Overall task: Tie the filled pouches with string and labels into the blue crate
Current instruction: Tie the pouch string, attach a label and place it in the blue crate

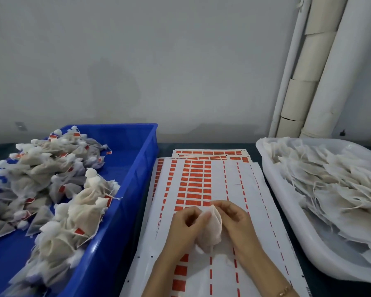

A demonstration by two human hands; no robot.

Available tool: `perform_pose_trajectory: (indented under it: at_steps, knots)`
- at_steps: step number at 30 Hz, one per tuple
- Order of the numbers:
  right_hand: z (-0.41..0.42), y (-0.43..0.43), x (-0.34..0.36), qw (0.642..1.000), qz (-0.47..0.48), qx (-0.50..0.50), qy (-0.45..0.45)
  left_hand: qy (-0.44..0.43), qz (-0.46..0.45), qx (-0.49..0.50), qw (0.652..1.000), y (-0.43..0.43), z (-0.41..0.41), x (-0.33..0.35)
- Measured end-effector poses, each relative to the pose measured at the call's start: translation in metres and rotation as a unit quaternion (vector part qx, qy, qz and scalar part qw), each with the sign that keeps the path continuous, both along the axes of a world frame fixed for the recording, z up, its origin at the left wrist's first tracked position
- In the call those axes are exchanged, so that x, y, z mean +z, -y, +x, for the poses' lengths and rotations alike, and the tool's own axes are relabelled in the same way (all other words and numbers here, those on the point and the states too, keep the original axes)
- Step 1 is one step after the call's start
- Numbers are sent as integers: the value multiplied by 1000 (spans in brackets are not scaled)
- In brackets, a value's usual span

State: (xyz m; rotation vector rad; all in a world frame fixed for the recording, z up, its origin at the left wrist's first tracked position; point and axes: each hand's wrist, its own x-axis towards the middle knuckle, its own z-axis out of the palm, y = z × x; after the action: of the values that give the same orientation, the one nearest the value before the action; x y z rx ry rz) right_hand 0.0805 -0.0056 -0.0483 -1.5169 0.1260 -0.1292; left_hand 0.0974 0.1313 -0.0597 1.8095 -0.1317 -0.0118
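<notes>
My left grip [185, 226] and right grip [234, 221] both pinch one pouch [210, 230], fingers curled on its upper edge. It sits between them above the label sheets [201, 181], long axis pointing away from me. String too blurred to tell if tied. Blue crate [126, 211] lies left, nearer the left grip.

A crate [137, 168] at left holds piled tied pouches [51, 179]; a tray [287, 211] at right holds untied pouches [330, 179]. Label sheets [229, 181] lie between them on the table [308, 284], where the left hand [184, 228] and right hand [234, 219] pinch one pouch [210, 230] above the sheets' near half. Pipes [321, 71] stand far right.
</notes>
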Motion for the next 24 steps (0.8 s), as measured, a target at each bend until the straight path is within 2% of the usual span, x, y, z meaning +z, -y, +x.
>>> perform_pose_trajectory:
  at_steps: [4, 6, 10, 14, 17, 20, 24]
  knots:
    - [0, 2, 8, 996, 80, 4, -31, 39, -24, 50, 998, 1, -1, -2]
    - [-2, 3, 5, 999, 36, -5, -7, 66, -21, 87, 994, 1, -3, -4]
    - [-6, 3, -6, 997, -42, -38, 58, 38, -61, 105, 992, -2, -4, 2]
    - [-6, 4, -10, 994, -51, -46, 90, 24, -161, 90, 983, 0, -4, 3]
    - [-7, 2, -10, 994, -45, -28, 91, 43, -88, 36, 995, 1, -6, 3]
    - [-8, 1, -11, 991, -92, -20, 97, 70, -26, 63, 995, 4, -7, -3]
    - [-11, -2, -12, 974, -180, -36, 133, 71, -24, 55, 996, 3, -6, -3]
